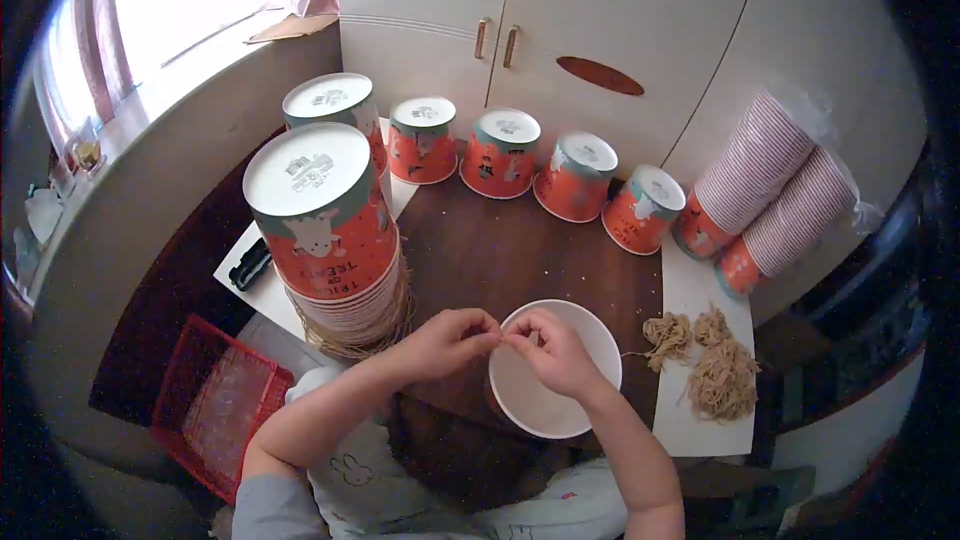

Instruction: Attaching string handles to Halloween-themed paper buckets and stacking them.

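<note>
A paper bucket (545, 402), its white inside showing, stands open end up on the table close to me. Above its left rim my left hand (455, 342) and my right hand (545, 348) meet at the fingertips. Both are closed in a pinch; whatever lies between them is too small to make out. Tan twine in loose bundles (722, 380) lies to the right of the bucket, and a thin strand trails from a smaller bundle (667, 338) toward the bucket's rim.
On my left rises a tall stack of upside-down orange buckets (325, 250), with another stack (330, 98) behind. Several single upturned buckets (500, 155) curve along the back. Two wrapped stacks of buckets (750, 170) lean at the right. A red basket (185, 370) sits lower left, near a black stapler-like object (250, 265).
</note>
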`<state>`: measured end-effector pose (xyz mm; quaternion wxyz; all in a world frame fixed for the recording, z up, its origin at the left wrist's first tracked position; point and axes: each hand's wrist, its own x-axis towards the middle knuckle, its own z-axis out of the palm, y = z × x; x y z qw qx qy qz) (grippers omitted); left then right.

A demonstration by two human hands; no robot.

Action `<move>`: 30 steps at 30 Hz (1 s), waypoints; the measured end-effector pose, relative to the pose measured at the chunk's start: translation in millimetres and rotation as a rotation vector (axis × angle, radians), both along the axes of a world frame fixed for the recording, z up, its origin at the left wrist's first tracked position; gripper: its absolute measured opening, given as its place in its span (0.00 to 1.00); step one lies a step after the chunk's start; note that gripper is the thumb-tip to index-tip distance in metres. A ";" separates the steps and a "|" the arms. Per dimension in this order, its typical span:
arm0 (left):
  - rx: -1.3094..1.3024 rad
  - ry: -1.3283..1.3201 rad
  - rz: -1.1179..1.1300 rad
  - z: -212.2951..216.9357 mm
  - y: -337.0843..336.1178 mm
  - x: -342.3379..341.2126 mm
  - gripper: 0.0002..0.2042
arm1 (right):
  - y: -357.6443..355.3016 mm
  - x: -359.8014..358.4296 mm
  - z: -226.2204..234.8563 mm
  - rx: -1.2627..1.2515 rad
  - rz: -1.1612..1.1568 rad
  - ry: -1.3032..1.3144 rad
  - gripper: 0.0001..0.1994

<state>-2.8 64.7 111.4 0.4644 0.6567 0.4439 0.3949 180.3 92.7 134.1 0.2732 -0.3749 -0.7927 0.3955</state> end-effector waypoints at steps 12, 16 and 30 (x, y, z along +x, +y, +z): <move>-0.557 -0.354 -0.185 2.4 1.7 -4.0 0.08 | -0.5 1.9 0.7 0.209 0.050 0.023 0.05; -0.630 -0.441 -0.168 -2.9 2.6 -5.4 0.07 | -1.9 1.1 7.9 0.136 0.016 -0.016 0.06; -0.693 -0.493 -0.156 -2.2 1.1 -3.9 0.07 | -5.8 -2.6 -2.9 0.531 0.019 -0.058 0.09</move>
